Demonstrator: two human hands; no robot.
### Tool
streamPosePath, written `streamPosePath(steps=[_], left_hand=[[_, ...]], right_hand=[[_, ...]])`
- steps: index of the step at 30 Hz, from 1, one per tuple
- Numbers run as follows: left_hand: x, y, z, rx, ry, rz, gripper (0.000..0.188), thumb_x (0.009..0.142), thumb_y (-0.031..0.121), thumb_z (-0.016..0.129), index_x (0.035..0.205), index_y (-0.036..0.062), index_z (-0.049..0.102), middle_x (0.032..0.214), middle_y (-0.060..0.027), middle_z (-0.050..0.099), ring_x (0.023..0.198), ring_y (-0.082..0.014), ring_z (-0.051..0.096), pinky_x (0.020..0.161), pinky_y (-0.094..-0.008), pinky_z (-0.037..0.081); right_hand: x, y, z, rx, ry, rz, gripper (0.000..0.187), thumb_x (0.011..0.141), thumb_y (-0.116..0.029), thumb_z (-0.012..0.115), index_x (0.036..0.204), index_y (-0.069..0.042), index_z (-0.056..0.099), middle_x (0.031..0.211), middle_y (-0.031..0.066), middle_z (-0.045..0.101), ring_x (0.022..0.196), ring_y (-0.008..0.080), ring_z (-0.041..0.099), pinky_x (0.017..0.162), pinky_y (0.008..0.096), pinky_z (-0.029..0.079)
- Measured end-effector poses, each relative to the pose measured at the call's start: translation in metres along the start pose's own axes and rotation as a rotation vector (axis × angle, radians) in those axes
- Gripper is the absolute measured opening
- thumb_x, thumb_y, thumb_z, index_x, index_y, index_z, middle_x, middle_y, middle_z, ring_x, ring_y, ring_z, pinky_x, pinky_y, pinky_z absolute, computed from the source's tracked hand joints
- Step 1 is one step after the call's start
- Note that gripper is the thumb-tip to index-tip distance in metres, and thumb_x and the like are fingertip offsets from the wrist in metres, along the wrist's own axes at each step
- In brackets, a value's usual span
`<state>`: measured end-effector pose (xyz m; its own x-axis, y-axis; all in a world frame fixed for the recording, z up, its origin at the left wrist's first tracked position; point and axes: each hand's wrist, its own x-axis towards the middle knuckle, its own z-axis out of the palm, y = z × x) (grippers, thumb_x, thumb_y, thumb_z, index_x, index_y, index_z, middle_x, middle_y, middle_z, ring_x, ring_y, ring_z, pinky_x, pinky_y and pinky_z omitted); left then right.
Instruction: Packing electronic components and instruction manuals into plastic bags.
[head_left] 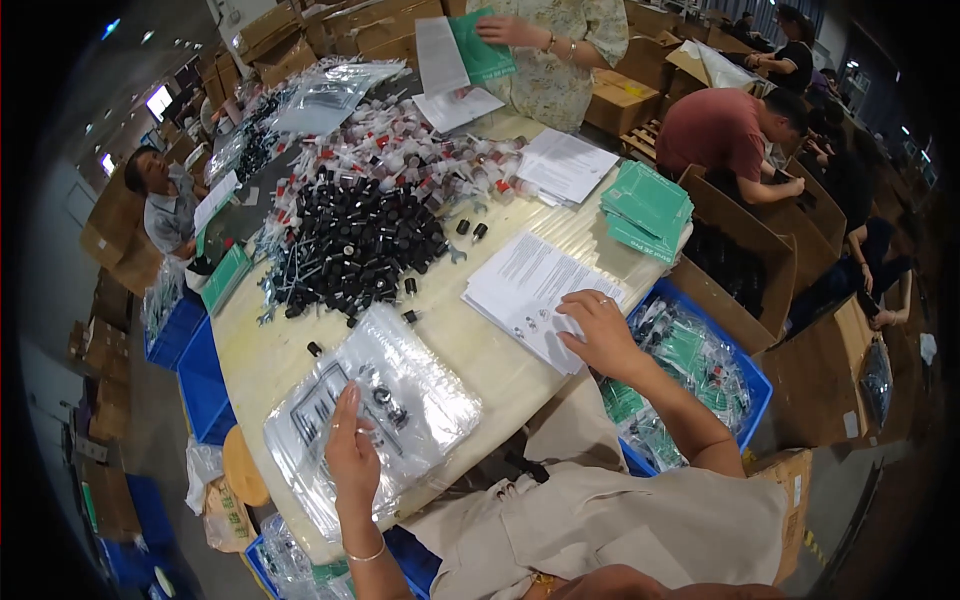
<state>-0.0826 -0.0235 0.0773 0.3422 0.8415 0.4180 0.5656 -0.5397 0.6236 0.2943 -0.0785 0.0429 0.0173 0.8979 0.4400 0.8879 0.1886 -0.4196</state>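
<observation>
Several sheets (515, 290) w/ txt (548, 266), prob. illegible

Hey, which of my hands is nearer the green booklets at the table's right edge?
Right. The right hand is at the white printed sheets, next to the green booklets; the left hand is farther off, over the clear bags.

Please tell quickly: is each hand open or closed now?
Left hand: open, at the clear plastic bags.
Right hand: open, at the white printed sheets.
</observation>
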Motion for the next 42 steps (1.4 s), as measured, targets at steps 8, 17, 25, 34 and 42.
streamPosePath(steps=[8,17,25,34,42], left_hand=[[0.017,0.011,0.025,0.056,-0.055,0.069,0.063,0.067,-0.017,0.038,0.124,0.0042,0.052,0.129,-0.0139,0.052,0.07,-0.0201,0.06,0.064,-0.0276,0.05],[0.014,-0.015,0.034,-0.175,-0.08,-0.01,0.051,0.073,-0.013,0.038,0.118,0.0038,0.057,0.123,-0.0154,0.057,0.068,-0.018,0.061,0.064,-0.0271,0.05],[0.01,-0.038,0.044,-0.552,-0.28,-0.612,0.03,0.089,0.014,0.056,0.11,-0.0067,0.057,0.095,-0.0104,0.062,0.067,-0.0105,0.057,0.058,-0.0234,0.045],[0.004,-0.029,0.065,-0.56,0.133,-0.442,0.037,0.087,0.012,0.058,0.117,-0.0096,0.05,0.106,-0.0126,0.059,0.09,-0.0188,0.057,0.08,-0.0301,0.046],[-0.002,-0.036,0.067,-0.606,0.13,-0.521,0.037,0.087,0.011,0.059,0.116,-0.0108,0.052,0.111,-0.0132,0.059,0.099,-0.0187,0.054,0.088,-0.029,0.041]], right_hand=[[-0.016,0.007,0.021,-0.349,-0.185,0.116,0.037,0.072,-0.019,0.063,0.102,0.003,0.057,0.119,0.0252,0.05,0.114,0.0399,0.047,0.096,0.0446,0.038],[0.006,-0.004,-0.001,-0.002,-0.144,0.43,0.019,0.079,-0.009,0.053,0.095,-0.001,0.06,0.092,0.0198,0.063,0.084,0.033,0.062,0.074,0.038,0.05],[0.029,-0.114,0.083,0.174,-0.35,-0.332,0.032,0.077,-0.007,0.054,0.108,-0.006,0.058,0.105,0.0146,0.063,0.089,0.0274,0.063,0.073,0.037,0.051],[0.079,0.018,0.002,0.223,0.019,-0.069,0.036,0.081,-0.025,0.068,0.112,-0.009,0.059,0.115,0.0118,0.058,0.108,0.0286,0.055,0.092,0.0371,0.043],[0.086,0.2,-0.089,-0.341,-0.209,0.489,0.06,0.065,-0.036,0.077,0.11,0.0,0.059,0.115,0.0197,0.057,0.106,0.0349,0.053,0.088,0.0392,0.044]])
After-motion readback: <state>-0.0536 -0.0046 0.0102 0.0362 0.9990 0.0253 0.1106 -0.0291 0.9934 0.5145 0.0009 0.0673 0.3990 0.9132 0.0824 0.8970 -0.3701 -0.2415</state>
